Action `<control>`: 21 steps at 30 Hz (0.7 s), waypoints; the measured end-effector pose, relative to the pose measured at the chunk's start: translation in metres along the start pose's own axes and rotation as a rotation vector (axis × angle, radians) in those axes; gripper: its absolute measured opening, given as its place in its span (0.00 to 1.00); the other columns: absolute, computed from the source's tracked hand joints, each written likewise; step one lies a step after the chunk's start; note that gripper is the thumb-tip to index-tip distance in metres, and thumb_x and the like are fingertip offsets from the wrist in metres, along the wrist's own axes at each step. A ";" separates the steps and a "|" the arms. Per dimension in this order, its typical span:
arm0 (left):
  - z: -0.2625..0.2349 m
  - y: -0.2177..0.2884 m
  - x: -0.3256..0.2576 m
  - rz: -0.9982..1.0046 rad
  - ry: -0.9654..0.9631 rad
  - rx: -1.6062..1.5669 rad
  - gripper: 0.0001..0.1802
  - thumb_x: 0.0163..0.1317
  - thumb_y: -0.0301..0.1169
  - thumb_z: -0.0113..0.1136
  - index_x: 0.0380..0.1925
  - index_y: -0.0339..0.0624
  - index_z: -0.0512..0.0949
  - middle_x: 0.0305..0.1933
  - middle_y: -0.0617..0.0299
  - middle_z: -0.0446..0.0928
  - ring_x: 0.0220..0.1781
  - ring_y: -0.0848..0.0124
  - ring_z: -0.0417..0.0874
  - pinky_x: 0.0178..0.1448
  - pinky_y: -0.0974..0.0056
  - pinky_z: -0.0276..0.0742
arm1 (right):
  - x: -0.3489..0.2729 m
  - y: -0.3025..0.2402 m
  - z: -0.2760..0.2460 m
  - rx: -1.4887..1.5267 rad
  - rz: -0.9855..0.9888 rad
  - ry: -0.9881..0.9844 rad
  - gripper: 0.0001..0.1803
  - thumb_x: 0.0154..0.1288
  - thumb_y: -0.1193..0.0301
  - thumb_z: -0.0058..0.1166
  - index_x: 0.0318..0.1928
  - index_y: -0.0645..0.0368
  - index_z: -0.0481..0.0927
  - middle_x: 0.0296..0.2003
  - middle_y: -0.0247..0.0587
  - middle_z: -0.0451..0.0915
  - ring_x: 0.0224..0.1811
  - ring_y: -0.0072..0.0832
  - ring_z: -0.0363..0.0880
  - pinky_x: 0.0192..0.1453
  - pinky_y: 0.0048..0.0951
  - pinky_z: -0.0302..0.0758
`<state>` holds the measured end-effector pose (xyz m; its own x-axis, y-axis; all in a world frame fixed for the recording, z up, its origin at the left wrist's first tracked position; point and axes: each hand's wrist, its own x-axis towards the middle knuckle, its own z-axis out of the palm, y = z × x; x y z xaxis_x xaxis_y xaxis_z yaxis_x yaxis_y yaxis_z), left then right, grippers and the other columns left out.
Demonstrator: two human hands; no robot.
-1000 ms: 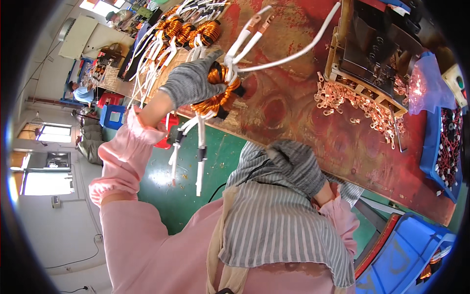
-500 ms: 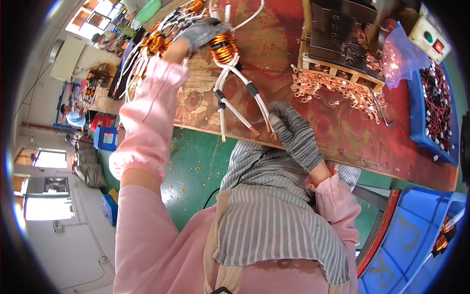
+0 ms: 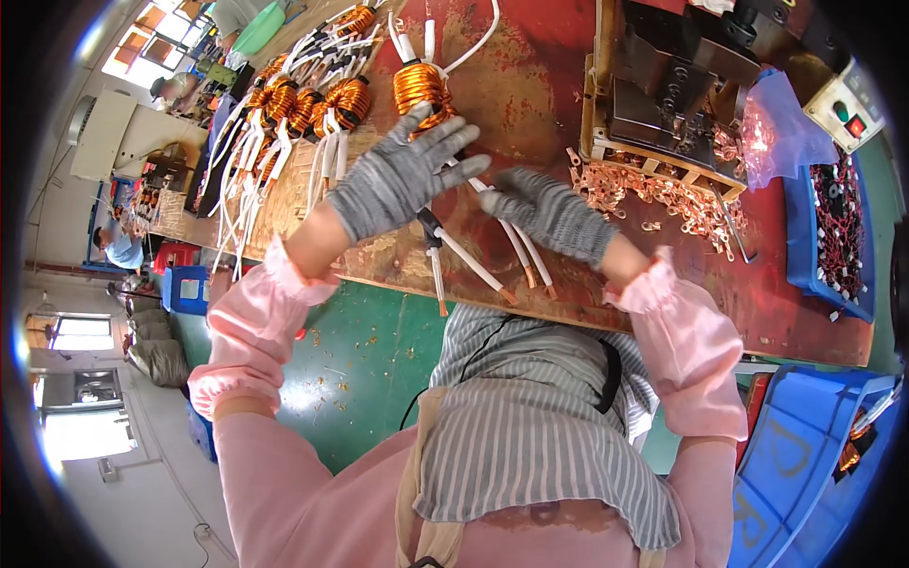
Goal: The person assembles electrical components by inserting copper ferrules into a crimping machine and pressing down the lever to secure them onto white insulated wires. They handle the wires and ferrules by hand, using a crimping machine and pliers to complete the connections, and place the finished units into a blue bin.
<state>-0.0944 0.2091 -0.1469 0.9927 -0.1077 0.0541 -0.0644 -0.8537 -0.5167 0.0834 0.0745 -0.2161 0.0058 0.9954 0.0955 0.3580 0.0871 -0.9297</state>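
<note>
A copper-wound coil (image 3: 421, 87) lies on the red workbench (image 3: 530, 57), its white leads (image 3: 473, 267) running toward me and ending in copper lugs past the bench's front edge. My left hand (image 3: 402, 175), in a grey glove, hovers with fingers spread just below the coil, over the start of the leads. My right hand (image 3: 551, 216), also gloved, lies on the leads further right with its fingers curled on them.
A row of similar coils (image 3: 312, 99) with white leads lies at the bench's left. Loose copper lugs (image 3: 663, 194) are heaped before a dark metal press (image 3: 672, 85). Blue bins (image 3: 838, 227) and a blue crate (image 3: 814, 454) stand at the right. A person (image 3: 118, 248) sits far left.
The coil, carried in the air by my left hand before, now lies on the bench. My left hand has let go and spread its fingers. My right hand moved up onto the leads.
</note>
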 end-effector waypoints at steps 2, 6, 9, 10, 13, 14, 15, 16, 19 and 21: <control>0.008 0.001 0.011 0.013 -0.045 -0.026 0.32 0.45 0.35 0.55 0.55 0.45 0.70 0.54 0.55 0.73 0.60 0.58 0.70 0.73 0.51 0.47 | 0.011 0.017 0.026 0.239 0.198 -0.174 0.29 0.60 0.46 0.51 0.39 0.64 0.75 0.21 0.42 0.74 0.22 0.29 0.73 0.29 0.31 0.70; 0.024 0.008 0.020 -0.027 -0.139 -0.075 0.24 0.43 0.37 0.56 0.44 0.43 0.76 0.41 0.57 0.77 0.57 0.59 0.72 0.73 0.52 0.50 | -0.014 -0.016 0.062 1.327 0.642 -0.198 0.17 0.60 0.59 0.58 0.43 0.56 0.73 0.25 0.32 0.73 0.25 0.22 0.72 0.27 0.23 0.72; 0.029 0.011 0.031 -0.090 -0.170 -0.193 0.17 0.40 0.40 0.58 0.32 0.44 0.79 0.34 0.58 0.78 0.51 0.61 0.75 0.71 0.54 0.55 | -0.018 -0.006 0.038 1.225 0.659 -0.264 0.15 0.61 0.62 0.57 0.45 0.54 0.71 0.22 0.29 0.70 0.19 0.19 0.66 0.20 0.21 0.67; 0.029 0.012 0.035 -0.102 -0.189 -0.207 0.17 0.40 0.41 0.59 0.31 0.45 0.79 0.34 0.58 0.78 0.49 0.61 0.76 0.69 0.54 0.57 | -0.021 -0.006 0.026 1.174 0.679 -0.283 0.15 0.62 0.63 0.56 0.45 0.54 0.71 0.22 0.28 0.69 0.18 0.18 0.65 0.19 0.20 0.67; 0.020 0.021 0.058 -0.126 -0.361 -0.244 0.16 0.41 0.44 0.59 0.28 0.47 0.78 0.29 0.59 0.78 0.38 0.61 0.79 0.55 0.56 0.70 | -0.030 0.009 0.018 0.836 0.165 -0.006 0.18 0.61 0.62 0.57 0.45 0.60 0.69 0.33 0.35 0.80 0.30 0.28 0.78 0.32 0.27 0.75; 0.017 0.026 0.067 -0.156 -0.398 -0.287 0.15 0.42 0.44 0.59 0.28 0.47 0.78 0.28 0.59 0.79 0.37 0.61 0.79 0.52 0.57 0.71 | -0.037 0.015 0.008 0.629 0.105 -0.001 0.21 0.61 0.59 0.56 0.46 0.60 0.69 0.34 0.38 0.81 0.32 0.32 0.79 0.33 0.29 0.76; 0.013 0.032 0.073 -0.189 -0.440 -0.333 0.15 0.42 0.43 0.59 0.27 0.47 0.78 0.27 0.59 0.79 0.35 0.61 0.80 0.49 0.57 0.72 | -0.043 0.021 -0.001 0.411 0.050 0.010 0.24 0.60 0.56 0.56 0.48 0.61 0.68 0.34 0.41 0.81 0.33 0.36 0.81 0.35 0.32 0.76; 0.009 0.037 0.079 -0.225 -0.486 -0.378 0.14 0.42 0.43 0.59 0.27 0.47 0.78 0.27 0.58 0.79 0.34 0.61 0.80 0.45 0.57 0.73 | -0.044 0.016 -0.011 0.204 -0.002 0.026 0.28 0.60 0.52 0.55 0.49 0.62 0.68 0.34 0.44 0.82 0.35 0.40 0.82 0.36 0.34 0.76; -0.004 0.054 0.087 -0.347 -0.475 -0.450 0.12 0.46 0.40 0.58 0.26 0.44 0.78 0.24 0.55 0.80 0.29 0.59 0.82 0.36 0.55 0.73 | -0.060 -0.026 -0.058 -0.693 0.396 -0.156 0.33 0.59 0.44 0.50 0.53 0.59 0.68 0.28 0.57 0.79 0.31 0.50 0.80 0.35 0.41 0.77; -0.005 0.059 0.091 -0.392 -0.432 -0.429 0.13 0.48 0.39 0.58 0.27 0.41 0.78 0.23 0.54 0.80 0.28 0.59 0.82 0.35 0.54 0.73 | -0.069 -0.022 -0.060 -0.733 0.360 -0.096 0.31 0.59 0.46 0.51 0.52 0.58 0.70 0.28 0.56 0.79 0.31 0.50 0.80 0.35 0.42 0.76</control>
<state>-0.0088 0.1465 -0.1686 0.8968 0.3827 -0.2221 0.3582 -0.9226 -0.1432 0.1317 0.0019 -0.1811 0.1688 0.9595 -0.2255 0.8687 -0.2529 -0.4259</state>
